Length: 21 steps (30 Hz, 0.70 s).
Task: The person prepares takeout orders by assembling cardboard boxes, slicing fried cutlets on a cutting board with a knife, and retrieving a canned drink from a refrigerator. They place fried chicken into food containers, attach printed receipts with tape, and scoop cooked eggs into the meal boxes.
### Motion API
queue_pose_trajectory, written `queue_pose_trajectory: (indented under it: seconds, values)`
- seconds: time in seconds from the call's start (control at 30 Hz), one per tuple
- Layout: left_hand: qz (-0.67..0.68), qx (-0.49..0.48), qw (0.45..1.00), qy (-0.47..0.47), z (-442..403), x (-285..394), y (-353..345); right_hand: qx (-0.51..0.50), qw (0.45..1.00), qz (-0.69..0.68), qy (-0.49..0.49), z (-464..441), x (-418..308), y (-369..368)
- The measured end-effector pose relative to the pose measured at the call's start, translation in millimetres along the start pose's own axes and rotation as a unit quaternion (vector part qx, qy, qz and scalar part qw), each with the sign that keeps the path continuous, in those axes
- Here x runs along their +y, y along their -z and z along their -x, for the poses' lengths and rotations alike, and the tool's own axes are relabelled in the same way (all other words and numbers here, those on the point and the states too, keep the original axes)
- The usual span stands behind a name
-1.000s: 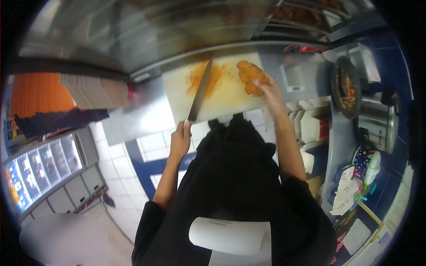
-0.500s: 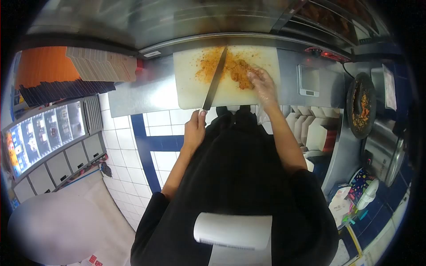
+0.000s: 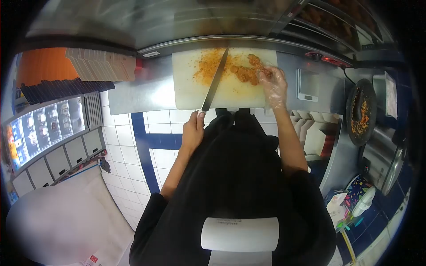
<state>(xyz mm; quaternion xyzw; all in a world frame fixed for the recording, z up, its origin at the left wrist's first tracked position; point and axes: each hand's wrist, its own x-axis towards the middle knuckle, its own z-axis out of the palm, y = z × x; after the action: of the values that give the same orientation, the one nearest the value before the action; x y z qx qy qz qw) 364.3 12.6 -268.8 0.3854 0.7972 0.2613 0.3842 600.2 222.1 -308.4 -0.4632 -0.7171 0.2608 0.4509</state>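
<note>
My bare left hand (image 3: 194,128) is wrapped round the handle of a long kitchen knife (image 3: 214,82). Its blade slants across a pale cutting board (image 3: 186,96), tip toward the back edge. On my right hand (image 3: 276,85) is a clear plastic glove, fingers closed on the right end of a breaded fried piece (image 3: 248,74), which looks like fried chicken. That piece lies right of the blade, its left end apart from it. Orange-brown crumbs (image 3: 207,66) are scattered mostly left of the knife.
A small kitchen scale (image 3: 307,84) sits on the steel counter right of the board. Further right is a dark round pan (image 3: 361,113) with food bits. Stacked cardboard boxes (image 3: 100,64) stand at the left. A metal-framed ledge (image 3: 199,41) runs behind the board.
My right hand has moved right, away from the knife, with the fried piece shifting along with it. The left hand and knife have barely moved.
</note>
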Motion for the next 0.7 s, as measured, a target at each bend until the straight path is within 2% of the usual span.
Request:
queue_pose_trajectory:
  seconds: [0.03,0.07,0.1,0.17,0.3,0.37,0.4,0.43,0.47,0.5,0.57,0.7]
  values:
    - [0.000,-0.001,1.000,0.000,0,0,-1,-0.005,0.967,-0.154,-0.204,-7,-13,3]
    - [0.003,-0.001,1.000,-0.002,-1,-2,-2,-0.009,0.870,-0.297,-0.394,-12,-21,6]
    - [0.006,-0.001,1.000,-0.004,-1,-2,-3,-0.009,0.870,-0.298,-0.394,-14,-22,9]
    - [0.000,-0.002,1.000,-0.006,0,-1,-3,-0.016,0.765,-0.341,-0.546,-17,-21,15]
    - [0.010,0.000,1.000,-0.004,1,-4,-6,-0.048,0.780,-0.323,-0.534,-10,-26,17]
    - [0.011,0.005,1.000,0.000,3,-3,-8,0.017,0.822,-0.275,-0.498,-4,-14,12]
    - [0.012,0.009,1.000,0.001,4,-3,-9,0.015,0.822,-0.277,-0.498,-2,1,10]
    - [0.010,0.011,1.000,0.003,6,-3,-10,-0.030,0.911,-0.139,-0.386,-1,17,11]
    - [0.007,0.012,1.000,0.005,6,-3,-11,-0.071,0.964,0.003,-0.257,1,31,11]
    - [0.005,0.013,1.000,0.006,6,-2,-12,-0.071,0.964,0.002,-0.257,-2,25,15]
    - [0.007,0.012,1.000,0.004,7,1,-12,-0.116,0.936,0.260,-0.208,-14,-1,34]
    - [-0.020,0.014,1.000,0.008,14,3,-11,-0.078,0.925,0.285,-0.240,-15,-34,34]
